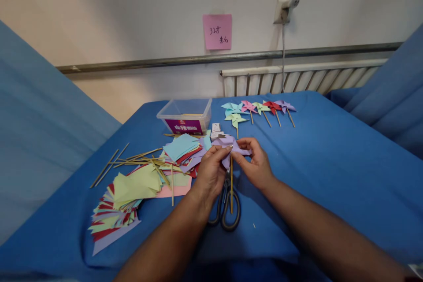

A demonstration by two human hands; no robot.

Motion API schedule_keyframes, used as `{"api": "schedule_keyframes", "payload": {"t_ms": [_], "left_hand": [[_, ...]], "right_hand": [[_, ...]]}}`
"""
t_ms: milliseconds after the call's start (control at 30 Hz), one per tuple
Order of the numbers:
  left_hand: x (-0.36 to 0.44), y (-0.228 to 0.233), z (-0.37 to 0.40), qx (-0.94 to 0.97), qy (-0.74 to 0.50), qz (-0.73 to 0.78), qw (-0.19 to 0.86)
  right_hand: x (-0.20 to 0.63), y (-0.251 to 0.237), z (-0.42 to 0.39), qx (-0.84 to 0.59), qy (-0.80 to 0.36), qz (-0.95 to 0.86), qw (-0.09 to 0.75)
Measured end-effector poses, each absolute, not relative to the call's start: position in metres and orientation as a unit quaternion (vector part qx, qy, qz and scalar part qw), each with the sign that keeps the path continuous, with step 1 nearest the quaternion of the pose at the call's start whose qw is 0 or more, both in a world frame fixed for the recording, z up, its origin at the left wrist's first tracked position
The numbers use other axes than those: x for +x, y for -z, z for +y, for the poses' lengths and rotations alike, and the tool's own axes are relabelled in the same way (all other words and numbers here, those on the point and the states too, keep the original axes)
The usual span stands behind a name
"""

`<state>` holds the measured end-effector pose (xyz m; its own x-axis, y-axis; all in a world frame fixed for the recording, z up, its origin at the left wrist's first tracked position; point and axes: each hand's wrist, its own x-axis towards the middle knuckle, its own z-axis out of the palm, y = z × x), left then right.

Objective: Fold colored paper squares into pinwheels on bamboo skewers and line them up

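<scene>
Over the blue table (330, 158), just in front of me, I held a purple pinwheel (228, 143) between both hands. For this step I judged that the paper points had to stay gathered at the centre, exactly over the top of the stick (231, 185), so that nothing slipped apart; a light, even pinch seemed better than a hard one, because the thin paper creases easily. I also thought the stick should remain straight, pointing toward me, and not lean to one side.

My left hand (209, 172) pinched the pinwheel at its left side, thumb and first fingers closed on the paper near the centre. My right hand (256, 165) pinched the right side in the same way, fingers curled, the thumb underneath where I could not see it well. Both wrists were bent a little inward, the forearms coming from below and meeting over the scissors (226, 209), which lay on the table under the stick.

At my left lay paper squares (132, 194) in loose piles and some spare sticks (139, 158). Farther off stood a plastic box (185, 116), and six finished pinwheels (257, 110) lay in a row, well apart from my hands.
</scene>
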<state>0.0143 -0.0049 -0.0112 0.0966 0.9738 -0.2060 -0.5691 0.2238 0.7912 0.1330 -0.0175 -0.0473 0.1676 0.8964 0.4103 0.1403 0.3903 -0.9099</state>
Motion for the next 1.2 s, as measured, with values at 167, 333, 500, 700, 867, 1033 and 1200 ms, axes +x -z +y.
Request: {"api": "schedule_keyframes", "payload": {"t_ms": [167, 333, 500, 700, 867, 1033, 1200], "left_hand": [[0.016, 0.01, -0.008, 0.278, -0.559, 0.382, 0.681], [0.015, 0.01, -0.007, 0.279, -0.561, 0.378, 0.682], [0.014, 0.008, -0.006, 0.269, -0.553, 0.376, 0.693], [0.017, 0.012, -0.006, 0.271, -0.553, 0.375, 0.693], [0.018, 0.015, -0.005, 0.266, -0.546, 0.375, 0.7], [0.018, 0.01, -0.006, 0.264, -0.551, 0.38, 0.694], [0.018, 0.003, -0.008, 0.253, -0.55, 0.381, 0.699]], "right_hand": [[0.134, 0.051, -0.014, -0.431, -0.367, -0.516, 0.643], [0.137, 0.047, -0.016, -0.408, -0.364, -0.548, 0.634], [0.139, 0.046, -0.017, -0.444, -0.295, -0.586, 0.61], [0.139, 0.051, -0.013, -0.464, -0.267, -0.575, 0.619], [0.138, 0.049, -0.012, -0.449, -0.326, -0.532, 0.64], [0.138, 0.04, -0.011, -0.373, -0.47, -0.449, 0.662], [0.139, 0.035, -0.009, -0.372, -0.53, -0.396, 0.652]]}}
